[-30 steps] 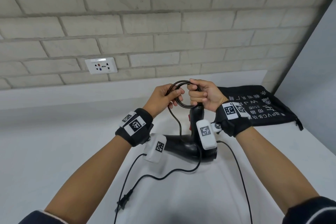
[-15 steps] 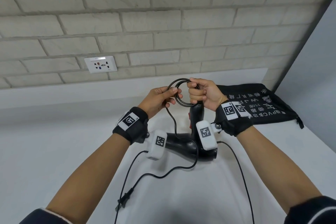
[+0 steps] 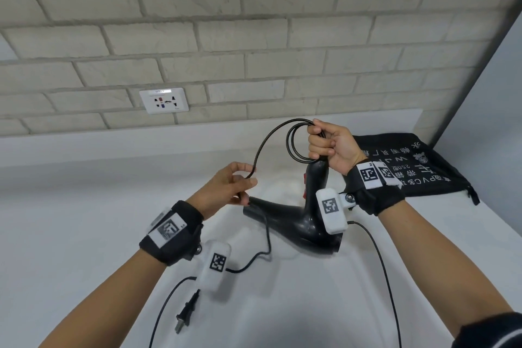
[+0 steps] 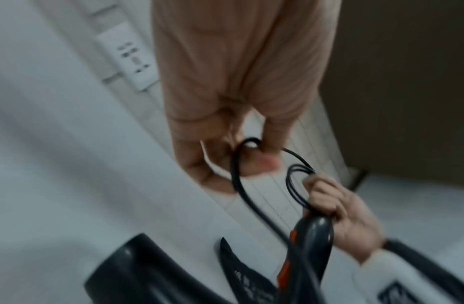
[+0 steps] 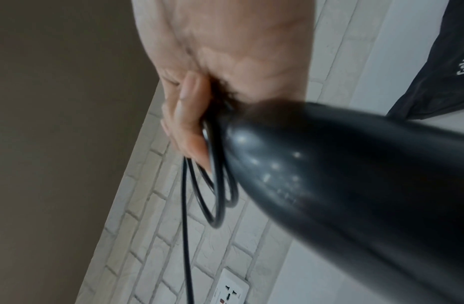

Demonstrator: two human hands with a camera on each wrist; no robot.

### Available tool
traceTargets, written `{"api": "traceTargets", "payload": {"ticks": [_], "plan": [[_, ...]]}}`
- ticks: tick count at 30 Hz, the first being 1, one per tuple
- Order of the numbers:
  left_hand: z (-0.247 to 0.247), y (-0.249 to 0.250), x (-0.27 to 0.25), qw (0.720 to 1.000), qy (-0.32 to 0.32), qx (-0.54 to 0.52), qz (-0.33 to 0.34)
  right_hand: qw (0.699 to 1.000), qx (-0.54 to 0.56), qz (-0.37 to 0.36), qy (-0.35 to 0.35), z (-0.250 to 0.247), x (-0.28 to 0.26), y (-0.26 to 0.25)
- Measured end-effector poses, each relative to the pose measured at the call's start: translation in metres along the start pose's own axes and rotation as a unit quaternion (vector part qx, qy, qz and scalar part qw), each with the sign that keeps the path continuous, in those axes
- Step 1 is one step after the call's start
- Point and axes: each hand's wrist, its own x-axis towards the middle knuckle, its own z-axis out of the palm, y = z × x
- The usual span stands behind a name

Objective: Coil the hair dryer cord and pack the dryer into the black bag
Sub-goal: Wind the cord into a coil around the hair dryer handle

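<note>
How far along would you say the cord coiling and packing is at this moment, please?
Done: a few small loops of cord are gathered in the right hand at the hair dryer handle. In hand: the left hand pinches the next stretch. Left: loose cord and the plug lie on the counter; the black bag lies flat, unpacked.

White print on the black bag point(image 3: 418, 169), seen upside down: a row of Latin characters reading roughly "PVC", a smaller "250" beside a character, several lines of East Asian characters too inverted to read, plus a small round emblem. Square black-and-white coded markers on the wristbands point(image 3: 169, 230) and on the white wrist camera housings point(image 3: 330, 206). Faint lettering along the wall socket point(image 3: 164, 100) top edge, too small to read.
</note>
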Motion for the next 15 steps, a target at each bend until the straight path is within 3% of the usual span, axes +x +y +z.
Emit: {"api": "traceTargets", "payload": {"ticks": [1,3,5,7,10,12,15], "plan": [[0.001,0.0,0.0,0.996,0.065,0.036,0.047,1.0,0.003,-0.004,0.005,-0.001,-0.001,0.0],[0.001,-0.002,0.004,0.962,0.194,0.119,0.151,1.0,0.008,-0.007,0.01,-0.003,-0.002,0.0],[0.002,-0.001,0.006,0.917,0.254,0.214,0.22,1.0,0.005,-0.009,0.013,-0.001,-0.003,0.0],[0.01,0.003,0.006,0.883,0.216,0.339,0.242,1.0,-0.015,-0.011,0.018,0.003,-0.004,0.0],[0.031,0.012,0.0,0.834,0.082,0.497,0.226,0.998,-0.053,-0.012,0.017,0.011,-0.004,0.002],[0.044,0.024,-0.004,0.808,0.03,0.532,0.25,0.997,-0.081,-0.011,0.01,0.017,-0.005,0.003],[0.055,0.05,-0.003,0.798,0.0,0.508,0.324,0.993,-0.119,-0.004,0.017,0.028,-0.006,0.006]]}}
